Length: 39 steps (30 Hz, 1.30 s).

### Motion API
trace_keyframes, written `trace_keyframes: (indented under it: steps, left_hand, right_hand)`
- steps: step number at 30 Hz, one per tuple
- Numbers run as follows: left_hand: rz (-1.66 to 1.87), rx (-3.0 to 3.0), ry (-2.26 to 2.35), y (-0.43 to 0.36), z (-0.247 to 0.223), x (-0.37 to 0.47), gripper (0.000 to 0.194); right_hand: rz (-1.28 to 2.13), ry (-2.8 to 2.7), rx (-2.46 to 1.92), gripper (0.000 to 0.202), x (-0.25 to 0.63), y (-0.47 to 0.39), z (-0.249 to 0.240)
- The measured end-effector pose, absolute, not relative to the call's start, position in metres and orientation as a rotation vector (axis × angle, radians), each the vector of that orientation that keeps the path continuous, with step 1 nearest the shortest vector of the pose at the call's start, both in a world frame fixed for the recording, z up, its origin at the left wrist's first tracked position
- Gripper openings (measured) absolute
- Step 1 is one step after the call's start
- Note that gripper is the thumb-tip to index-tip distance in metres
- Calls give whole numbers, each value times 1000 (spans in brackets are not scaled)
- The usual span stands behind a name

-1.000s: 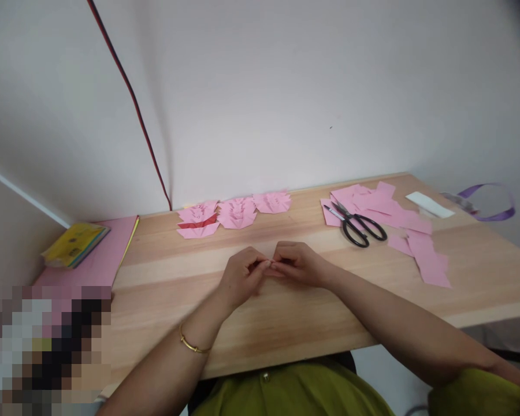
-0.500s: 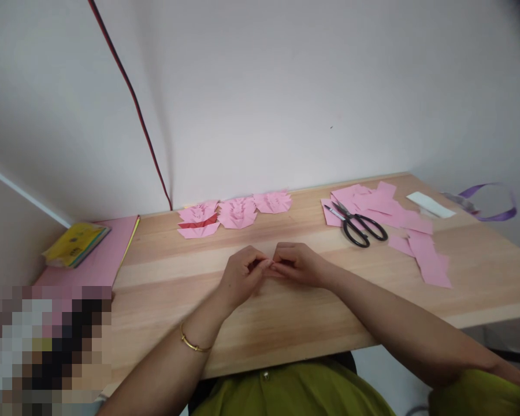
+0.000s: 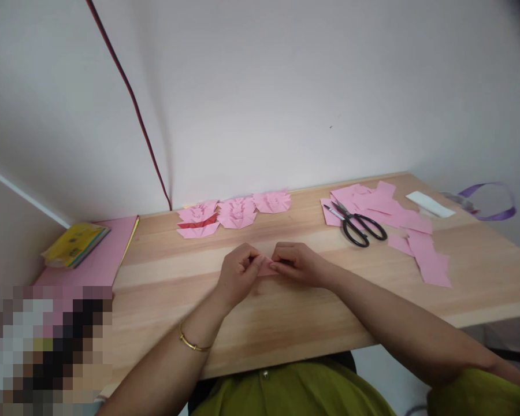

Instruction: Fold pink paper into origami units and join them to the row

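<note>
A small piece of pink paper (image 3: 266, 268) is pinched between my two hands, low over the middle of the wooden table. My left hand (image 3: 241, 274) grips its left side with thumb and curled fingers. On the right side, my right hand (image 3: 298, 263) has its thumb and fingers closed on the same paper. The fingers cover much of the piece, so its full shape is hidden. Folded pink paper pieces (image 3: 237, 212) stand in rows behind the hands, near the wall, with a red strip (image 3: 198, 222) among the left ones.
Black-handled scissors (image 3: 359, 226) and a slim pen-like tool lie on pink paper pieces (image 3: 429, 257) at the right. A white strip (image 3: 430, 204) is beyond them. At the left, a yellow packet (image 3: 75, 245) rests on a large pink sheet (image 3: 123, 231).
My left hand has shifted slightly left, away from my right fingertips. More of the pink paper shows between the hands.
</note>
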<state>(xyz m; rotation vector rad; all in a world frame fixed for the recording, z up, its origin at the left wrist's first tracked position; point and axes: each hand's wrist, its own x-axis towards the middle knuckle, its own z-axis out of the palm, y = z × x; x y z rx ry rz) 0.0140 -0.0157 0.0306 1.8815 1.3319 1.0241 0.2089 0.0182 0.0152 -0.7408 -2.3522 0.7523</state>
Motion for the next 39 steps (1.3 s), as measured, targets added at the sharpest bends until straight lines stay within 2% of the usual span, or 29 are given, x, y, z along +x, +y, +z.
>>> trace_keyframes:
  steps: [7,25,39]
  left_hand:
    - [953,1838,1279,-13,28,13,15]
    - [1026,1705,1315,-13,27,13,16]
    - [1082,1695,1333,-13,28,12,17]
  right_hand:
    - [738,-2385,-721,29,209,17,18]
    - [694,-2400,-736,38,211,18,15]
    - [696,-2402,-695,38,211,17,19]
